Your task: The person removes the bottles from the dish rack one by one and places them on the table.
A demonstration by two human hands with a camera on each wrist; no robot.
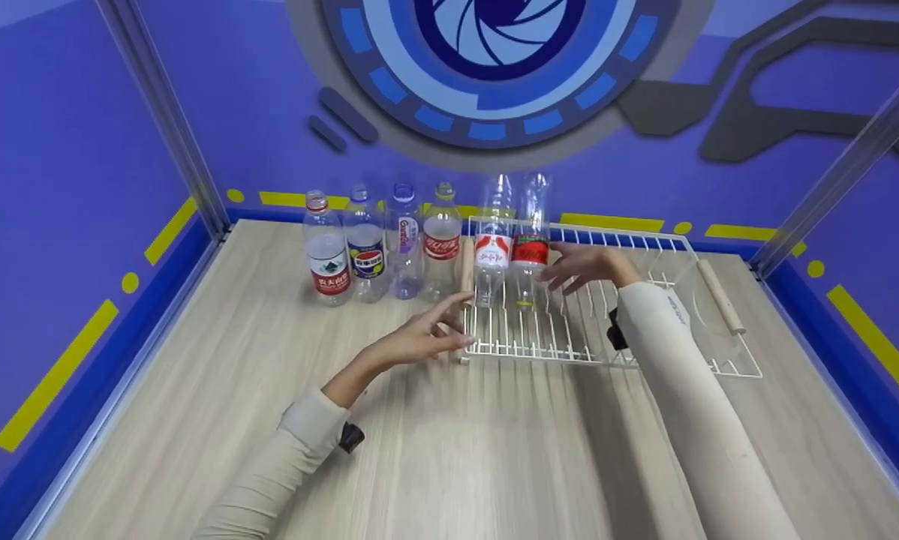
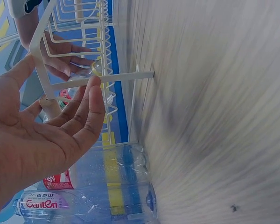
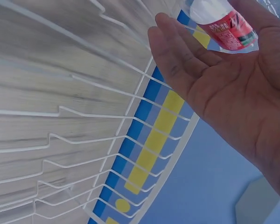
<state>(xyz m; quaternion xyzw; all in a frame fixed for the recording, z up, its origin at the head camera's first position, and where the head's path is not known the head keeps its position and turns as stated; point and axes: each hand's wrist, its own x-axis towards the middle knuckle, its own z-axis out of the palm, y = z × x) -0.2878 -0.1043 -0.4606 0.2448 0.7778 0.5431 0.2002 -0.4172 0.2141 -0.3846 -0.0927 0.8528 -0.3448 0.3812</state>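
Observation:
My left hand is at the left end of a white wire rack, its thumb and fingers around the end frame beside a wooden handle. Two clear plastic bottles stand neck-down in the rack's left part. One is a bottle with a white and red label; the other is a bottle with a red and green label and a yellow neck ring. My right hand, fingers loosely extended, is close beside the red-and-green-labelled bottle. In the right wrist view that bottle's label shows past the fingers.
Several uncapped bottles stand upright in a row left of the rack: a red-and-white-labelled bottle, a Pepsi bottle, a Ganten bottle and a Coca-Cola bottle. A second wooden handle is at the rack's right end. Blue panels enclose the table.

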